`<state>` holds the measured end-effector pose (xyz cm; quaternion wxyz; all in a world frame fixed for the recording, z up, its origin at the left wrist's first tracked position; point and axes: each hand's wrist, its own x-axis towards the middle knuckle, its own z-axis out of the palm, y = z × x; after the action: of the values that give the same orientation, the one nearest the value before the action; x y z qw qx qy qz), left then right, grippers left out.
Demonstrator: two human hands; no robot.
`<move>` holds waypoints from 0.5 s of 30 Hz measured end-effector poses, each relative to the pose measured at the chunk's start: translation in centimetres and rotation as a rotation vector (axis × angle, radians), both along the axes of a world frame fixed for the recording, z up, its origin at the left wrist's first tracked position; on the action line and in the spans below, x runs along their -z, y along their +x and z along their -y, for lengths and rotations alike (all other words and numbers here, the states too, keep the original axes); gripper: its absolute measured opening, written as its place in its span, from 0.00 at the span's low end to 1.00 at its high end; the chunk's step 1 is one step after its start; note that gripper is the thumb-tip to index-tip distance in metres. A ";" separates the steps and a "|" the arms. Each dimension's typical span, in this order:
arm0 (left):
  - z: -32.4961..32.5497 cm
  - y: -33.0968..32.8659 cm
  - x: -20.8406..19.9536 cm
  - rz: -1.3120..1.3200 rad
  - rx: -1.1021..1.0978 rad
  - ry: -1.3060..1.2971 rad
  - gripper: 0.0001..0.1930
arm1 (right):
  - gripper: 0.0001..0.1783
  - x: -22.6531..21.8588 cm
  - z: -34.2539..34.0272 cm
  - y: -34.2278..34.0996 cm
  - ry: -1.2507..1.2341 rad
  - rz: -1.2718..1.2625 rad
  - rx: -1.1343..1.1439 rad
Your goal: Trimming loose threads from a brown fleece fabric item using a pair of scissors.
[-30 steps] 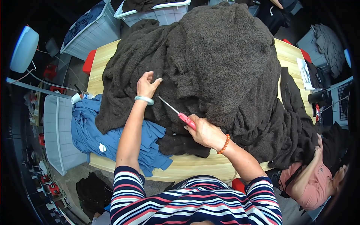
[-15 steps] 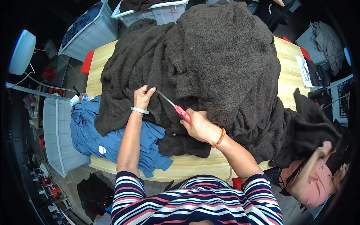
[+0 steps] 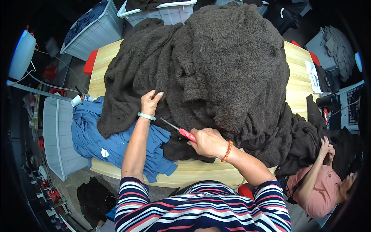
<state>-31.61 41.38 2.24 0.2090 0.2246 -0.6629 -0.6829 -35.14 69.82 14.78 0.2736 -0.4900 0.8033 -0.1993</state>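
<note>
From where I stand, the two hands are apart, both over the big dark brown knit pile. The left hand is at the pile, with its thumb and fingers near each other; I cannot tell if it pinches the cloth. It has a pale green bangle on its wrist. The right hand is wrapped around the red handle of a thin metal tool. The tool's tip looks up and left, near the bangle. An orange bead bracelet goes around the right wrist. The pile fills most of a light wooden table. Blue cloth lies on the table's near left corner, partly under the pile. Past the left edge is a white bin. On the right, a person in a pink shirt has both hands up by more dark cloth.
</note>
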 end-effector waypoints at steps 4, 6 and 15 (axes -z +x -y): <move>-0.7 0.9 0.8 -0.047 -0.024 0.112 0.09 | 0.15 -0.6 -0.8 -0.4 -0.005 0.037 0.074; -0.4 1.8 1.3 -0.048 -0.055 0.115 0.09 | 0.16 -1.5 -0.3 -0.8 0.011 0.094 0.167; -1.8 0.6 1.1 -0.067 -0.095 0.267 0.05 | 0.15 -0.6 -0.1 -0.8 -0.034 0.007 0.237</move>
<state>-31.01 43.16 1.18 0.2315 0.2586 -0.5475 -0.7614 -35.94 69.96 15.36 0.2428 -0.3954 0.8511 -0.2456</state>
